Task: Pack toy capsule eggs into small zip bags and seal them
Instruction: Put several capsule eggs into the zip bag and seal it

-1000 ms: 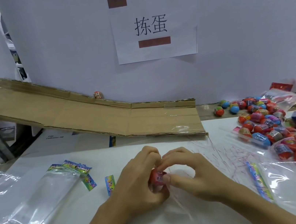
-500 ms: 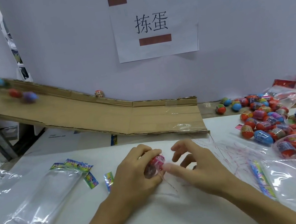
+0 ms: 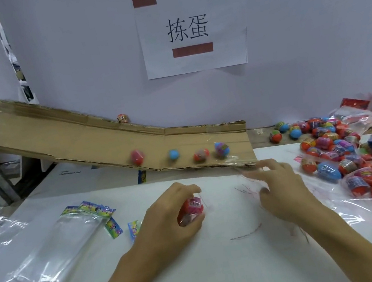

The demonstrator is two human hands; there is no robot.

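Note:
My left hand (image 3: 167,218) grips a red and pink capsule egg (image 3: 190,210) wrapped in a small clear zip bag, low over the white table (image 3: 223,268). My right hand (image 3: 281,189) hovers apart from it to the right, blurred, fingers loosely bent above flat clear bags with red seal lines (image 3: 247,189); nothing is plainly held in it. Several loose eggs (image 3: 325,144) are heaped at the right. On the cardboard ramp (image 3: 72,143), several eggs are rolling down, the lowest one (image 3: 222,149) near the ramp's end.
A stack of clear bags (image 3: 47,253) with colourful header cards (image 3: 98,209) lies at the left. Filled bags of eggs (image 3: 367,181) sit at the right edge. One egg (image 3: 123,118) rests on the ramp's back rim. A paper sign (image 3: 190,29) hangs on the wall.
My right hand let go of the bagged egg and moved right. Several eggs that appeared at the ramp's top have rolled down near its lower end. My left hand keeps the egg.

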